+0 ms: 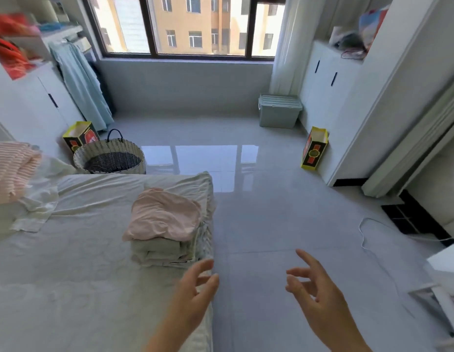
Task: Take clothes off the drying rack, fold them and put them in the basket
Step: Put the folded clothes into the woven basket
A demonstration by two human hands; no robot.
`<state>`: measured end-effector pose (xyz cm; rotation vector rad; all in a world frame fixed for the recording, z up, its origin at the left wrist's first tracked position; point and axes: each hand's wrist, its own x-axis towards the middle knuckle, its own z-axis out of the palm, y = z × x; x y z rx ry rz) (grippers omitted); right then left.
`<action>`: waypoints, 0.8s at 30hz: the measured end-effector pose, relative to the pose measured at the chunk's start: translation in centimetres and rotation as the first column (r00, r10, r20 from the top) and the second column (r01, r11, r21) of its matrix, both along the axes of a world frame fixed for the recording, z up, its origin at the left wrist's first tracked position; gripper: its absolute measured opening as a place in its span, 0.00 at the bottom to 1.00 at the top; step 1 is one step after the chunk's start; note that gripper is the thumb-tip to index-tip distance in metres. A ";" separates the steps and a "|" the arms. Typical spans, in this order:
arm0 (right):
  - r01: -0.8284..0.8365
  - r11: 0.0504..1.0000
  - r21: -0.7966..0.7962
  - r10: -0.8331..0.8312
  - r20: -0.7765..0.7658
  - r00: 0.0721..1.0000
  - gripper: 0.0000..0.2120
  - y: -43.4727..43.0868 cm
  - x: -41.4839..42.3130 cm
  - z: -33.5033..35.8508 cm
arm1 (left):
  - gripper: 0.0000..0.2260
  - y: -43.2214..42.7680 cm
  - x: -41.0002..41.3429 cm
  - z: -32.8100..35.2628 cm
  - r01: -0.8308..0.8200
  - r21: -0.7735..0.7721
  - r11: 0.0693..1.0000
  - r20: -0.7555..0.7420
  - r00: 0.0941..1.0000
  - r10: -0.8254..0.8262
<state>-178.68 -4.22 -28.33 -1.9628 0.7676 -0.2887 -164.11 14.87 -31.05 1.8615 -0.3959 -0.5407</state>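
Daylit window [190, 26], glossy grey floor [284, 212], white cabinets [324, 80], white-sheeted bed [81, 250].

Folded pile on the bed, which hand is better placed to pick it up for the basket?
Left, probably. The left hand hovers open close to the folded pile at the edge of the bed, while the right hand is open out over the floor, farther from it.

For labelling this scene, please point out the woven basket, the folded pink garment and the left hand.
woven basket [111, 147]: head view, on its pale woven wall.
folded pink garment [165, 214]: head view, on its top layer.
left hand [193, 288]: head view, on the hand's middle.
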 end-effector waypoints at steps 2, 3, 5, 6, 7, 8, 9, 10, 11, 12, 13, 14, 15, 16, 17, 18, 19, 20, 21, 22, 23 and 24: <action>-0.061 0.998 -0.004 0.061 -0.002 0.998 0.21 -1.3 2.4 -0.6 | 0.12 -1.1 2.7 -0.4 -0.045 0.034 0.998 0.045 0.998 0.043; -0.106 0.994 -0.006 0.106 -0.011 0.994 0.22 -1.4 3.7 -0.9 | 0.12 -1.3 4.3 -0.6 -0.072 0.047 0.996 0.067 0.995 0.069; -0.195 0.981 -0.016 0.195 -0.034 0.980 0.23 -1.1 6.2 -1.7 | 0.13 -1.0 7.4 -0.9 -0.105 0.084 0.991 0.084 0.992 0.098; -0.237 0.971 -0.019 0.236 -0.048 0.970 0.23 -0.9 7.5 -2.1 | 0.15 -0.6 9.0 -1.2 -0.120 0.111 0.987 0.084 0.990 0.111; -0.279 0.960 -0.017 0.278 -0.067 0.958 0.24 -0.8 8.7 -2.5 | 0.17 -0.1 10.6 -1.4 -0.137 0.144 0.980 0.082 0.989 0.126; -0.317 0.948 -0.014 0.315 -0.085 0.945 0.24 -0.7 10.1 -3.0 | 0.19 0.4 12.3 -1.6 -0.158 0.173 0.972 0.086 0.986 0.145; -0.347 0.938 -0.010 0.345 -0.098 0.934 0.25 -0.8 11.6 -3.6 | 0.23 1.0 13.9 -1.9 -0.182 0.201 0.963 0.095 0.982 0.166; -0.368 0.930 -0.001 0.366 -0.110 0.924 0.25 -1.1 13.3 -4.3 | 0.27 1.6 15.5 -2.2 -0.212 0.222 0.952 0.104 0.976 0.194; -0.382 0.924 0.015 0.381 -0.123 0.916 0.25 -1.4 15.0 -5.2 | 0.31 2.3 17.2 -2.7 -0.248 0.239 0.939 0.109 0.968 0.228; -0.395 0.918 0.036 0.396 -0.142 0.907 0.26 -1.9 17.0 -6.2 | 0.33 2.9 18.9 -3.4 -0.287 0.250 0.925 0.106 0.957 0.269; -0.410 0.910 0.063 0.415 -0.169 0.894 0.26 -2.3 19.0 -7.4 | 0.36 3.5 20.5 -4.0 -0.324 0.269 0.907 0.098 0.946 0.309; -0.429 0.898 0.094 0.439 -0.203 0.875 0.27 -2.7 21.2 -8.7 | 0.39 4.1 22.4 -4.9 -0.364 0.289 0.885 0.094 0.931 0.352; -0.445 0.886 0.129 0.463 -0.244 0.852 0.27 -3.1 23.4 -10.1 | 0.43 4.5 24.3 -6.0 -0.400 0.312 0.862 0.088 0.915 0.394; -0.453 0.876 0.166 0.482 -0.286 0.828 0.28 -3.6 25.7 -11.6 | 0.47 4.8 26.3 -7.4 -0.427 0.336 0.839 0.084 0.901 0.425; -0.452 0.868 0.204 0.495 -0.326 0.805 0.30 -4.2 28.0 -13.2 | 0.49 5.0 28.3 -8.7 -0.444 0.374 0.815 0.072 0.889 0.451; -0.439 0.864 0.246 0.503 -0.368 0.782 0.32 -4.7 30.1 -14.8 | 0.50 5.1 30.0 -10.2 -0.448 0.409 0.795 0.057 0.882 0.467; -0.414 0.865 0.283 0.499 -0.405 0.766 0.33 -5.3 32.1 -16.4 | 0.50 5.0 31.5 -11.5 -0.441 0.453 0.775 0.032 0.877 0.480; -0.375 0.870 0.321 0.487 -0.432 0.759 0.36 -5.7 33.9 -18.1 | 0.51 5.0 33.2 -13.1 -0.414 0.487 0.769 0.015 0.884 0.467; -0.326 0.876 0.356 0.468 -0.459 0.755 0.40 -6.0 35.3 -19.8 | 0.52 4.8 34.5 -14.3 -0.373 0.535 0.758 0.003 0.898 0.440; -0.275 0.878 0.391 0.449 -0.479 0.754 0.44 -6.1 36.6 -21.3 | 0.53 4.6 35.8 -15.7 -0.352 0.561 0.749 0.019 0.910 0.414; -0.228 0.878 0.420 0.430 -0.487 0.760 0.50 -6.1 37.8 -22.6 | 0.52 4.5 36.9 -16.8 -0.341 0.599 0.725 0.018 0.910 0.413; -0.179 0.879 0.442 0.403 -0.488 0.774 0.56 -6.0 38.9 -23.9 | 0.52 4.5 38.2 -18.1 -0.343 0.606 0.718 0.012 0.906 0.423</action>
